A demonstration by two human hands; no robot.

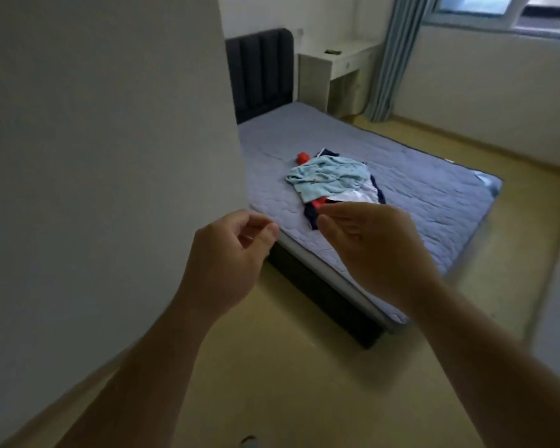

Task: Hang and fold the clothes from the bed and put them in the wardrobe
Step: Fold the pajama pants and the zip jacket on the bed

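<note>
A small pile of clothes lies on the grey quilted bed (417, 202). A light blue garment (330, 177) tops the pile, with dark navy cloth (312, 215), a white piece (359, 194) and something red (302, 157) showing under and beside it. My left hand (230, 253) and my right hand (372, 247) are both raised in front of me, above the bed's near corner. Their fingers are loosely curled and hold nothing. Neither hand touches the clothes. No wardrobe interior is in view.
A large white panel (104, 156) fills the left side, close to my left hand. Behind the bed are a dark padded headboard (261, 72), a white desk (333, 72), a blue-grey curtain (395, 59) and a window. Light wooden floor (272, 367) runs around the bed.
</note>
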